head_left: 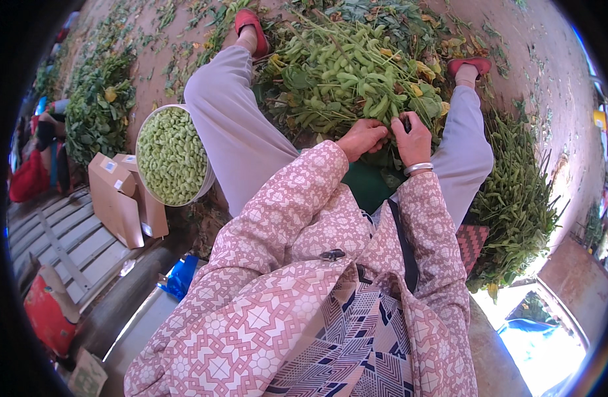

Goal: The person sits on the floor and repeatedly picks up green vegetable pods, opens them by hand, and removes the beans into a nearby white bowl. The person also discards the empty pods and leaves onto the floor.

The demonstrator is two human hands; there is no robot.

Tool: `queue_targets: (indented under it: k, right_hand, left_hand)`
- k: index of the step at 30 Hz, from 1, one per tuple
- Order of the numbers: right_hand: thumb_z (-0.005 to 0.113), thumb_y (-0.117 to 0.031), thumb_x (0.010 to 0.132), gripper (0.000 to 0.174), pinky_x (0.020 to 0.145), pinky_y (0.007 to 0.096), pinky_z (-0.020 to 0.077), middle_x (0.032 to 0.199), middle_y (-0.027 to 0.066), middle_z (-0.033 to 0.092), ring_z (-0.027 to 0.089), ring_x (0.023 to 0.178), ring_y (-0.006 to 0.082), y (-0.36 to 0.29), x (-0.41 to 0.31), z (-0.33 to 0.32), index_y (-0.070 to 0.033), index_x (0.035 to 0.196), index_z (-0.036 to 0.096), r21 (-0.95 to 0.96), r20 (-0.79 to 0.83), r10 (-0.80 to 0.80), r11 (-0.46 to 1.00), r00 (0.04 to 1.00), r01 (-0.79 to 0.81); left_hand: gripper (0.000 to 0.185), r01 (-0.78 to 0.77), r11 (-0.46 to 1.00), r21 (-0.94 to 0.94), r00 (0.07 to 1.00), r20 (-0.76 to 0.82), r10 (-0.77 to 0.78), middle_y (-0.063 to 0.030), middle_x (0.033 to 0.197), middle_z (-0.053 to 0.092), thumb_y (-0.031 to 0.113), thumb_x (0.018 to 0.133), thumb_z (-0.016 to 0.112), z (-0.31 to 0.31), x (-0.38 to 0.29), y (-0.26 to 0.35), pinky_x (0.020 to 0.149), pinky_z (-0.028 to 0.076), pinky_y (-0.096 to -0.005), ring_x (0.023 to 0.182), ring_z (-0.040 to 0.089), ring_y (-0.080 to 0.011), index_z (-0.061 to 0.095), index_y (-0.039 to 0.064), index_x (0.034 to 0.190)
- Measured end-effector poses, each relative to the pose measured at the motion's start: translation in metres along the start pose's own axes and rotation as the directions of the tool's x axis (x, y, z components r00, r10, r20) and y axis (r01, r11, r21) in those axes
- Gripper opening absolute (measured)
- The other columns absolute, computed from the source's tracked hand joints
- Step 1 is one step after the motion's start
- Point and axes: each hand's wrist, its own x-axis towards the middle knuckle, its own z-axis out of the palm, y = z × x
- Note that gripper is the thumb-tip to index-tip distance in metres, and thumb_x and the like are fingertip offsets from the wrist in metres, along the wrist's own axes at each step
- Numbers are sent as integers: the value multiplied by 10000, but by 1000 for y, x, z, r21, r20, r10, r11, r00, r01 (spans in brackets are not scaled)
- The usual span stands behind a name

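Observation:
Between my knees lies a heap of green soybean plants [333, 74] thick with plump pods. Both hands are at its near edge, fingertips almost meeting. My left hand [366, 139] has its fingers curled together beside the pods; whatever is inside them is hidden. On the right, my right hand [413, 140] pinches the lower end of a green pod [393, 110] by thumb and fingers. A small black object [407, 124] shows between that thumb and forefinger. A silver bangle [418, 168] circles the right wrist.
Left of my leg stands a white bucket [210, 177] full of shelled green beans, beside an open cardboard box [116, 201]. More bean plants [514, 198] are piled at right, others [98, 111] at far left. A slatted wooden surface [61, 243] lies lower left.

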Motion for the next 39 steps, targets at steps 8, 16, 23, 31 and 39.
queue_targets:
  k: [8, 16, 23, 31, 39]
  right_hand:
    - [633, -253, 810, 268, 646, 337, 463, 742, 151, 607, 576, 644, 263, 9, 3, -4, 0, 884, 586, 110, 19, -28, 994, 999, 26]
    - [634, -240, 812, 261, 634, 321, 455, 716, 141, 587, 554, 627, 231, 7, 6, -10, 7, 883, 589, 142, 61, -23, 990, 998, 14]
    - [615, -241, 823, 255, 687, 358, 472, 808, 167, 618, 606, 735, 295, -5, 1, -17, 0, 903, 608, 4, 70, -171, 985, 983, 172]
    - [609, -253, 820, 267, 689, 380, 476, 800, 196, 621, 611, 742, 342, -11, -6, -20, 1, 902, 608, 65, 95, -12, 998, 995, 6]
    - [618, -287, 834, 310, 640, 341, 466, 728, 162, 601, 582, 653, 263, -18, -15, -16, 20, 864, 584, 71, 73, -9, 997, 997, 3]
  left_hand:
    - [218, 48, 994, 95, 998, -32, -45, 0, 770, 545, 216, 867, 499, 1, -5, 7, 520, 346, -203, 622, 456, -73, 607, 29, 893]
    - [224, 16, 997, 81, 995, 96, -24, -1, 664, 509, 201, 835, 481, 0, -13, 14, 424, 282, -207, 494, 406, -66, 604, 15, 846]
    - [211, 26, 982, -188, 993, 119, -4, 32, 499, 376, 180, 880, 453, -11, -21, 35, 353, 192, -222, 363, 263, -62, 568, 5, 851]
    - [209, 38, 950, -311, 976, 216, 32, 14, 603, 454, 175, 933, 478, -7, -32, 48, 349, 203, -213, 371, 270, -58, 575, -9, 951]
    - [194, 6, 942, -335, 1000, 15, -1, 4, 681, 503, 225, 926, 539, -1, -19, 23, 395, 247, -210, 474, 373, -56, 597, 43, 895]
